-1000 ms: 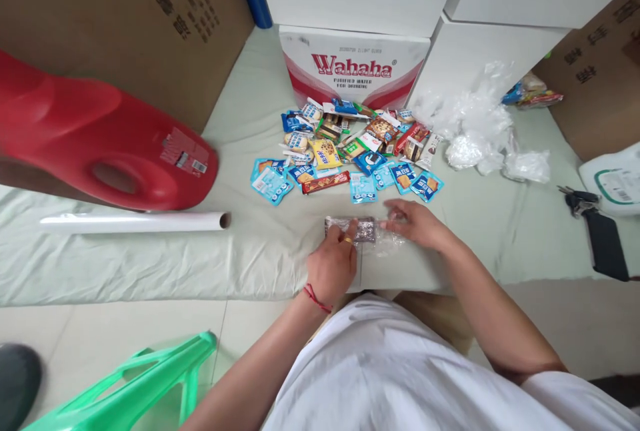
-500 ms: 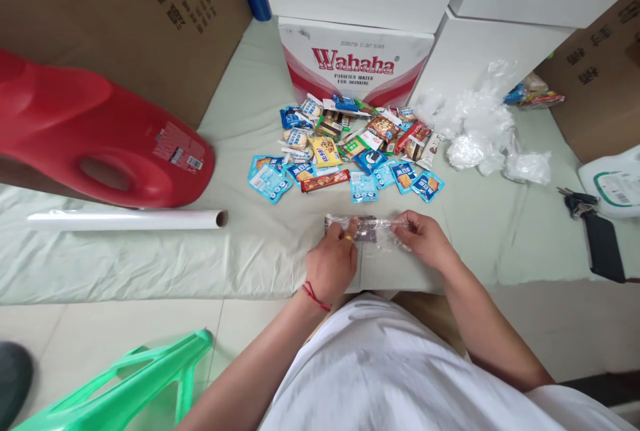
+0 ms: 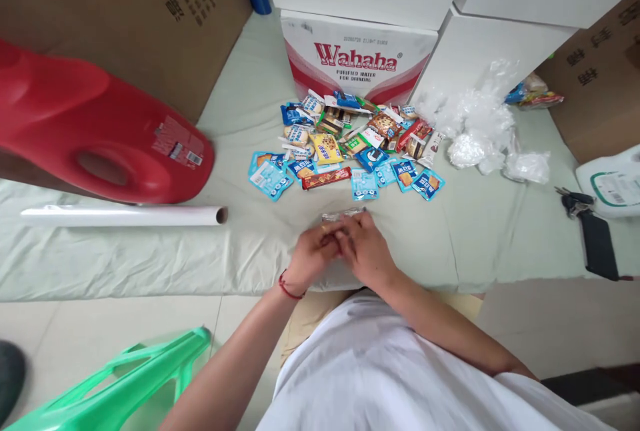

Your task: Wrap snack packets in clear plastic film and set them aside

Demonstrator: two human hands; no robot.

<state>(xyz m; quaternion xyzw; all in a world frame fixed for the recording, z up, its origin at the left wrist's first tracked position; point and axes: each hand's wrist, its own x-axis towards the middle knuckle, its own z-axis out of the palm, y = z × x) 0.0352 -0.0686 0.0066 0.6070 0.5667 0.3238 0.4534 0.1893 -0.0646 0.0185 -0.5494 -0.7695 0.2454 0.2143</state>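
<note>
My left hand (image 3: pixel 311 256), with a red string at its wrist, and my right hand (image 3: pixel 371 252) meet close to the cloth's front edge. Both have their fingers bent over a small packet wrapped in clear film (image 3: pixel 344 214). Only its far shiny edge shows; the rest lies under my fingers. Just beyond my hands is a loose pile of snacks, among them a red wafer packet (image 3: pixel 327 178), a yellow cookie packet (image 3: pixel 326 150) and several light-blue cracker packets (image 3: pixel 365 184).
Crumpled clear plastic (image 3: pixel 473 124) lies right of the snacks. A white film roll (image 3: pixel 125 216) and a big red jug (image 3: pixel 125 131) are on the left. Behind stands a Wahaba-style printed carton (image 3: pixel 357 58). Keys with a black case (image 3: pixel 597 244) lie far right; a green stool (image 3: pixel 130 378) stands below.
My right hand has moved left, bringing the stretched clear film over to the packet, and now meets my left hand. The packet is now mostly covered by my fingers.
</note>
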